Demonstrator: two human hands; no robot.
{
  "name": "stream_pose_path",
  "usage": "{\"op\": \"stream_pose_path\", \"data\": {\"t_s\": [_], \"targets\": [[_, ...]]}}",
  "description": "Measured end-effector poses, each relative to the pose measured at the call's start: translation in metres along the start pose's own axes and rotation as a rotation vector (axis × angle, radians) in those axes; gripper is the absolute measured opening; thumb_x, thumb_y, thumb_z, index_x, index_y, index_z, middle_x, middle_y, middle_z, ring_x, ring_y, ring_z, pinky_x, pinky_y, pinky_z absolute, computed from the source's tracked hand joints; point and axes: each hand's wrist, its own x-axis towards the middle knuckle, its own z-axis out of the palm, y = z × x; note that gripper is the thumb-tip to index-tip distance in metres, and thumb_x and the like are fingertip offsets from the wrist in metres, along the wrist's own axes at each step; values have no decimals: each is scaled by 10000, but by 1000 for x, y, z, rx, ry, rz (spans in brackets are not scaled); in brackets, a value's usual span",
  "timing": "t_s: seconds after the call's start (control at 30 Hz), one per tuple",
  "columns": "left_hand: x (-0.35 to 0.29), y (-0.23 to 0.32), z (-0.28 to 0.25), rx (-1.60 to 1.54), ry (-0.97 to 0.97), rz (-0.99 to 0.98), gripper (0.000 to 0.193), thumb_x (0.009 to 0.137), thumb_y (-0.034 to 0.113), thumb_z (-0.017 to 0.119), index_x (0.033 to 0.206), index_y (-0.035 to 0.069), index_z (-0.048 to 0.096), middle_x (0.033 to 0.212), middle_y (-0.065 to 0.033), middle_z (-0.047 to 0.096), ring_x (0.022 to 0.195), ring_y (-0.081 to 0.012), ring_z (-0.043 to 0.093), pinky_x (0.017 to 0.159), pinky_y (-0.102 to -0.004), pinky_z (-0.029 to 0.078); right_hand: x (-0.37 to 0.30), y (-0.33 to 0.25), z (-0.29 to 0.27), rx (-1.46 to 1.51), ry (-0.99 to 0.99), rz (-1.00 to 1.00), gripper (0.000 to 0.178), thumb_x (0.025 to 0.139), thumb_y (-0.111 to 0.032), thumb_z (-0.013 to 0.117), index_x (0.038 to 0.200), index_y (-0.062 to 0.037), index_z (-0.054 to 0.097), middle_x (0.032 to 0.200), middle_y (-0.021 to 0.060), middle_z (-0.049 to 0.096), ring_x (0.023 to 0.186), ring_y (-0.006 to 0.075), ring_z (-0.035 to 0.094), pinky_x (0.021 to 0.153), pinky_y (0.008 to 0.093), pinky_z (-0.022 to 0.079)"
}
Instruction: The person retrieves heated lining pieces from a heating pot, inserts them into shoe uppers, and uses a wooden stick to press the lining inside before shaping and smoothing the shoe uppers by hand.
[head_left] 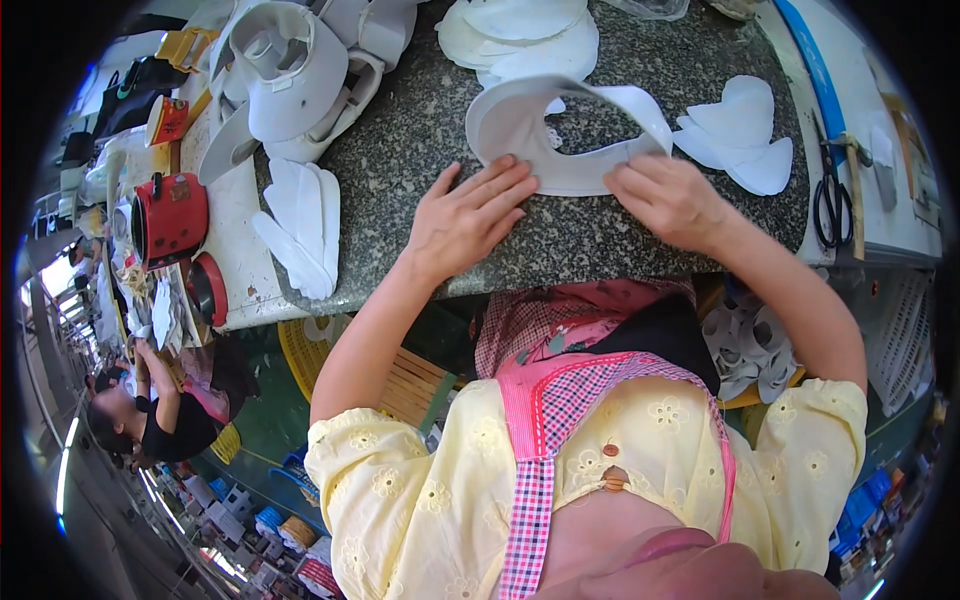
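A white curved shoe upper (pixel 540 150), its strap arched up into a loop, lies on the speckled grey stone worktop (pixel 390 215) in front of me. My left hand (pixel 472 215) rests with its fingers stretched out, the tips on the upper's left lower edge. At the opposite end, my right hand (pixel 668 205) pinches the lower edge between thumb and bent fingers. Flat white cut pieces (pixel 742 135) are fanned out beside my right hand. More flat white pieces (pixel 300 225) lie to the left, and a pile of rounded ones (pixel 520 35) sits beyond the upper.
Stacked white uppers (pixel 290 80) crowd the far left. Red pots (pixel 172 220) stand on the left bench. Black scissors (pixel 828 205) and a wooden stick (pixel 856 190) lie at the right edge. A basket of white loops (pixel 755 345) is below; another person (pixel 165 410) sits at left.
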Motion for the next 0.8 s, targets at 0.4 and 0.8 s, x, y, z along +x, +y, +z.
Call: {"op": "stream_pose_path", "data": {"t_s": [0.4,0.8], "targets": [[56,15,-19,73,-10,240,421,679,134,632,1093,141,556,1132,-55,538,1161,-209,433,986,-481,279,12,58,-48,-356,-66,20,199,706,-88,527,893,-40,573,1199,58,497,1200,230,379,987,392,290],[75,48,9,-217,134,193,302,635,76,632,931,74,571,983,-64,567,842,-222,544,718,-333,461,-26,-6,-18,252,71,374,531,584,-68,662,1089,-25,504,1032,125,523,952,296,505,828,366,432]]}}
